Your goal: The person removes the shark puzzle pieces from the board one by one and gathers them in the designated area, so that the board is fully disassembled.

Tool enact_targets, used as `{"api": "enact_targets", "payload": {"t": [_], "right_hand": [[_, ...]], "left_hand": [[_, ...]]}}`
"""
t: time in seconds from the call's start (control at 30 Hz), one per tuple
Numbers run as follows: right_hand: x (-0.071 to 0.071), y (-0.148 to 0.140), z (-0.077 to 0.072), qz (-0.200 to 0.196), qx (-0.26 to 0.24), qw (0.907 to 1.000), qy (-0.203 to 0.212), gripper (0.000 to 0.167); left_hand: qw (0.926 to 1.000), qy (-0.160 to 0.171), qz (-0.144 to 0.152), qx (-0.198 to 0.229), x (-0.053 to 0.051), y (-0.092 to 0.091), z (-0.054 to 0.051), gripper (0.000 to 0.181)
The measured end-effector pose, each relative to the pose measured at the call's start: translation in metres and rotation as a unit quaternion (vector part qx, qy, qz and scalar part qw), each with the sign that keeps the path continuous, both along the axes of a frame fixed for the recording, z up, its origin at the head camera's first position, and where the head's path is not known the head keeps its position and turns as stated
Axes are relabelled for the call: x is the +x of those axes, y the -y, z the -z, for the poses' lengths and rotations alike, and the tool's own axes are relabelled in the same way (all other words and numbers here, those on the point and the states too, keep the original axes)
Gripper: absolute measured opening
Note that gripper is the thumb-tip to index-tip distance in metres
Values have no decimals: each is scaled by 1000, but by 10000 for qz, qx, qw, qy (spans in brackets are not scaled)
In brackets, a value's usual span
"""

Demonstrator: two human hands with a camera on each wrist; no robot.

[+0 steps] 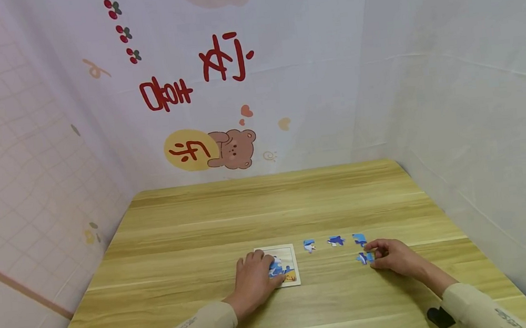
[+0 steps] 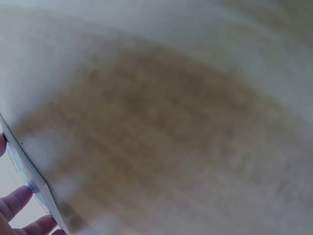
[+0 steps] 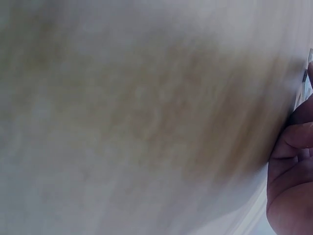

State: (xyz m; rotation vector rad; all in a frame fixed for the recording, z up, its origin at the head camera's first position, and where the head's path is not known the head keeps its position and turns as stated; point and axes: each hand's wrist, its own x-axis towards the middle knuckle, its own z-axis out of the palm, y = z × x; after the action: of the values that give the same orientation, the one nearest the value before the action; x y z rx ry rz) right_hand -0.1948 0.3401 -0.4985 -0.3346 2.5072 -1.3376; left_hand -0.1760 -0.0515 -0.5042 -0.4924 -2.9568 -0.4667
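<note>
A small square puzzle board (image 1: pixel 287 250) with a pale frame lies on the table, part of its blue and yellow picture showing. Across its left side rests my left hand (image 1: pixel 253 278), fingers spread, thumb near the lower edge; the left wrist view shows fingertips (image 2: pixel 20 195) touching the board (image 2: pixel 36 178). Further right, my right hand (image 1: pixel 394 258) has thumb and index finger at opposite edges of a blue and white puzzle piece (image 1: pixel 362 258), which it pinches at the table. Just above lies another blue piece (image 1: pixel 358 238), close to the index finger. The right wrist view barely catches the held piece.
Two more loose pieces, one blue and white (image 1: pixel 309 245) and one dark blue (image 1: pixel 335 241), lie between the board and my right hand. The wooden table (image 1: pixel 267 206) meets a white cloth wall (image 1: pixel 314 101) at the back, with cloth on both sides.
</note>
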Motion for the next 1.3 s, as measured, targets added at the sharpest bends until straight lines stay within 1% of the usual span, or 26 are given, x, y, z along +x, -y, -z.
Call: {"api": "enact_targets", "payload": {"t": [0.1, 0.2, 0.37, 0.5, 0.63, 0.7, 0.87, 0.93, 1.07, 1.2, 1.3], "right_hand": [[1, 1, -1, 67, 17, 10000, -1, 40], [3, 2, -3, 238, 42, 9997, 23, 42], [2, 9, -6, 271, -5, 9996, -51, 46], [1, 17, -8, 207, 26, 9997, -91, 46], [0, 28, -12, 231, 51, 9996, -132, 44], [-1, 35, -14, 215, -7, 9996, -175, 42], [-4, 57, -19, 117, -155, 9994, -300, 36], [-6, 68, -21, 75, -170, 9993, -330, 34], [-10, 93, -23, 57, -242, 9994, -246, 31], [-14, 123, -22, 83, -361, 9992, -160, 30], [-16, 145, -19, 71, -426, 9988, -211, 29]], "left_hand": [[10000, 39, -7, 0, -1, -1, -1, 49], [9999, 87, -27, 47, -1, -1, -2, 49], [9993, 179, -95, 324, 1, 2, -3, 49], [9982, 142, -84, 568, 2, 8, -1, 46], [9974, 85, 29, 720, 1, 19, -1, 44], [9966, 137, 96, 805, 0, 25, -2, 45], [9940, 472, 240, 962, -3, 39, -4, 47], [9933, 529, 353, 964, -3, 42, -3, 46], [9925, 504, 562, 960, -4, 46, -3, 43], [9922, 469, 648, 955, -4, 47, -2, 41], [9928, 396, 724, 869, -4, 46, -2, 39]]}}
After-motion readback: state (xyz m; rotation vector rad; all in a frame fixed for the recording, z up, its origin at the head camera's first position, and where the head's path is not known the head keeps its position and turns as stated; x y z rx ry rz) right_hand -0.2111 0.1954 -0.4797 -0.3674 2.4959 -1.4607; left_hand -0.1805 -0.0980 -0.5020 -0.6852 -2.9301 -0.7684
